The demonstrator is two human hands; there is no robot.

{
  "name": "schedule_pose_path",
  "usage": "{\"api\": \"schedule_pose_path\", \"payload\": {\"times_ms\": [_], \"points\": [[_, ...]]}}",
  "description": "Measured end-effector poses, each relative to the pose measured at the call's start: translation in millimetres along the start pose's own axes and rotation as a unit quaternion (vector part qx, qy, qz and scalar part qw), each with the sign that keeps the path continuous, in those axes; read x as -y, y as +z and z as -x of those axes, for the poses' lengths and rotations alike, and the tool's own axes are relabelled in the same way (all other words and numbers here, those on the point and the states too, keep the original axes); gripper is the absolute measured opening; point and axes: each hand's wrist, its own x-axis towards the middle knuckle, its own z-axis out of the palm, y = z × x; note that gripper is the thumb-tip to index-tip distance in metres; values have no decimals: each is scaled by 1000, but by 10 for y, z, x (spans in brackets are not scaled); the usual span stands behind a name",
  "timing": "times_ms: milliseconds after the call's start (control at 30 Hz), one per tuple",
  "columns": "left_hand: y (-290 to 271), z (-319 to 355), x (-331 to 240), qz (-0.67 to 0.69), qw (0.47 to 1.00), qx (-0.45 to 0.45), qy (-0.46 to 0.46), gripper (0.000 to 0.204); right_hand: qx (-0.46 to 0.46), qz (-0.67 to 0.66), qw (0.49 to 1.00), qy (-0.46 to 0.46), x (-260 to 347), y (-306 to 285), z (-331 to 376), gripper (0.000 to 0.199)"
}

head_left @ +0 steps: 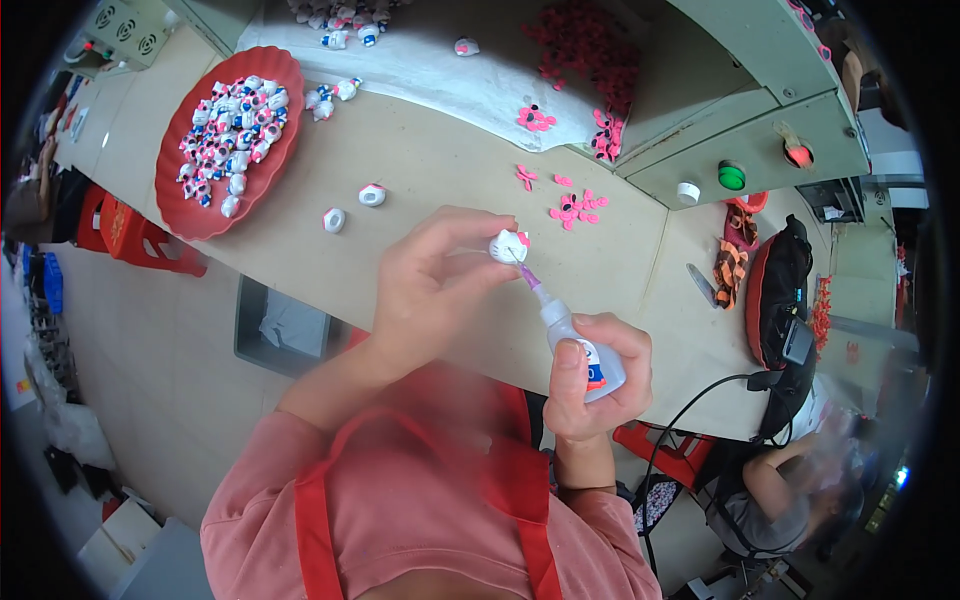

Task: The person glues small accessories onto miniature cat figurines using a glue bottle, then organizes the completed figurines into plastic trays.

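Between the thumb and fingers of my left hand [425, 275] is a small white cat-shaped figurine head [509, 246] with a pink bow. My right hand [600, 380] grips a translucent glue bottle [585, 350], tilted so its purple-based needle tip [527, 272] meets or nearly meets the figurine head; actual contact is too fine to tell. Two white figurine pieces [371, 194] lie on the table left of my hands. Small pink bow-like pieces [577, 208] are scattered beyond my right hand.
A red scalloped tray [172, 190] full of white, blue and pink figurines stands at the far left. Under a green-grey machine [740, 150] with buttons lie heaped pink pieces [590, 60] on white sheeting. A black bag [780, 290] with a cable sits at right. Another person [790, 490] sits lower right.
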Motion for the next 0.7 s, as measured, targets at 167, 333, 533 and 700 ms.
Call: {"api": "schedule_pose_path", "payload": {"times_ms": [167,333,533,700], "points": [[12,-9,0,-30,999,7,13,32,2,-19,1000,-11,-26,-24,-16,17],[22,-13,-5,-28,1000,-10,-8,29,19,10,1000,-3,-6,-102,-48,17],[11,-57,-53,45,995,-2,-89,31,5,-5,1000,18,-8,-102,-41,17],[-37,-68,-73,64,989,3,-131,33,4,-10,1000,10,-6,-78,-62,17]]}}
